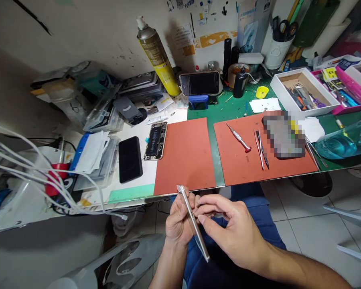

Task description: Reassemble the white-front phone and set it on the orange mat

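Observation:
Over my lap, just off the table's front edge, my left hand [179, 220] grips a thin phone [194, 224] with a light metal frame. The phone is tilted and seen nearly edge-on, so its faces are mostly hidden. My right hand [231, 228] has its thumb and fingers drawn together close to the phone's edge and the left fingertips; whatever they may hold is hidden. On the table lie an opened phone [155, 141] with battery and inner parts showing, and a black phone [130, 159] to its left.
Two red-brown mats [185, 156] lie along the front edge. On the right one are a screwdriver [239, 137], tweezers [261, 149] and a blurred-out object [284, 134]. Behind are a propped phone [200, 83], a spray can [159, 60] and a tool box [305, 90]. White cables [39, 164] hang at left.

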`<action>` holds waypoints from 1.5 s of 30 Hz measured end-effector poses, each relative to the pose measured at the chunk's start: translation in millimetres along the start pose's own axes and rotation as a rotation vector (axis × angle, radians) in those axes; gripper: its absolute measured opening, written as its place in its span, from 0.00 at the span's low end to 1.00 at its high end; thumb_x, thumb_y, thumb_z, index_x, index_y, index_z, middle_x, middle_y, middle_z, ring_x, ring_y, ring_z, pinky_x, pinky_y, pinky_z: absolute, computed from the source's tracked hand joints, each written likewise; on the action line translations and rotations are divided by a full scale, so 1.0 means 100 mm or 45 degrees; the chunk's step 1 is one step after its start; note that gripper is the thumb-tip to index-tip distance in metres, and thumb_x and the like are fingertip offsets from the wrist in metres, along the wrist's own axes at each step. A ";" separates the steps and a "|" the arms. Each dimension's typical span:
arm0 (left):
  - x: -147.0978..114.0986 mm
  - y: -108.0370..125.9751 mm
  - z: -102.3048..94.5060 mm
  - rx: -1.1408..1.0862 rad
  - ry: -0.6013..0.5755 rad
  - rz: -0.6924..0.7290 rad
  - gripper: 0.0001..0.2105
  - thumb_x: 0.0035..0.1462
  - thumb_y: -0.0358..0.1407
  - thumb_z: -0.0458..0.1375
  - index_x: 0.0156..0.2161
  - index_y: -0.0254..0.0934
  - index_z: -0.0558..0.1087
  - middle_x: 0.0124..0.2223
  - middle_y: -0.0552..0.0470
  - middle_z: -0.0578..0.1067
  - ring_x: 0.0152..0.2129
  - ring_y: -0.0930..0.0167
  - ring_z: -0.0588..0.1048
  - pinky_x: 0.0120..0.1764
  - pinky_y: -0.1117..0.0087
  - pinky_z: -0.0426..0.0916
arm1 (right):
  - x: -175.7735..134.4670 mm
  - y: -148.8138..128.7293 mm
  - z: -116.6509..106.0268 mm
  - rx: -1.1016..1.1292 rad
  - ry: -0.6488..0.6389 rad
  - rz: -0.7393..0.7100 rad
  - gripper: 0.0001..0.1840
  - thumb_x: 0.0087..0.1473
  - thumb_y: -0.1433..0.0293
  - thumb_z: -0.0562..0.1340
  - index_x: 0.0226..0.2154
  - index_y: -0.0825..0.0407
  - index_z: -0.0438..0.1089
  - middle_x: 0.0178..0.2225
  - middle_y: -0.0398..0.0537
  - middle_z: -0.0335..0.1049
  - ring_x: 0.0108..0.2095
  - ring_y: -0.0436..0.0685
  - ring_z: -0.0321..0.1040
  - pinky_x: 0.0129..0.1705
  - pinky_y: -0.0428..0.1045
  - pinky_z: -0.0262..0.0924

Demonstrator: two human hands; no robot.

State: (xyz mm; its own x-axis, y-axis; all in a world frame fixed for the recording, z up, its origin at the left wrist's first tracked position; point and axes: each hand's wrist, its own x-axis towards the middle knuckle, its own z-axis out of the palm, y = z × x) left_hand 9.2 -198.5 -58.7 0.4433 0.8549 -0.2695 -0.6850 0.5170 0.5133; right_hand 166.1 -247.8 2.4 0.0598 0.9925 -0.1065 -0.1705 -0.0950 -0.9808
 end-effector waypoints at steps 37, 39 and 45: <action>0.05 -0.08 -0.11 -0.357 -0.206 0.114 0.18 0.54 0.26 0.72 0.43 0.37 0.68 0.31 0.56 0.74 0.26 0.77 0.72 0.26 0.81 0.70 | -0.38 0.35 0.31 -1.406 0.193 -1.099 0.13 0.68 0.79 0.57 0.32 0.57 0.71 0.17 0.41 0.66 0.15 0.50 0.62 0.21 0.51 0.51; 0.04 -0.08 -0.12 -0.346 -0.171 0.115 0.18 0.53 0.27 0.72 0.43 0.38 0.68 0.30 0.57 0.72 0.25 0.77 0.69 0.25 0.81 0.68 | -0.38 0.35 0.31 -1.407 0.171 -1.085 0.13 0.68 0.80 0.56 0.32 0.58 0.72 0.17 0.41 0.66 0.15 0.50 0.62 0.21 0.51 0.51; 0.04 -0.09 -0.13 -0.306 -0.119 0.120 0.20 0.51 0.28 0.73 0.42 0.39 0.67 0.29 0.58 0.67 0.23 0.76 0.65 0.23 0.81 0.65 | -0.38 0.32 0.31 -1.398 0.164 -1.085 0.15 0.67 0.80 0.56 0.30 0.57 0.72 0.17 0.41 0.65 0.15 0.51 0.61 0.20 0.51 0.51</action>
State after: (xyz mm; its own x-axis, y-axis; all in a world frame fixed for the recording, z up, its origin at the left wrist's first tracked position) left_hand 9.6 -198.8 -74.6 0.4147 0.8979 -0.1476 -0.8384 0.4401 0.3217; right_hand 128.2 -286.1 -20.2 -0.1473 0.7661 0.6257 0.8089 0.4573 -0.3695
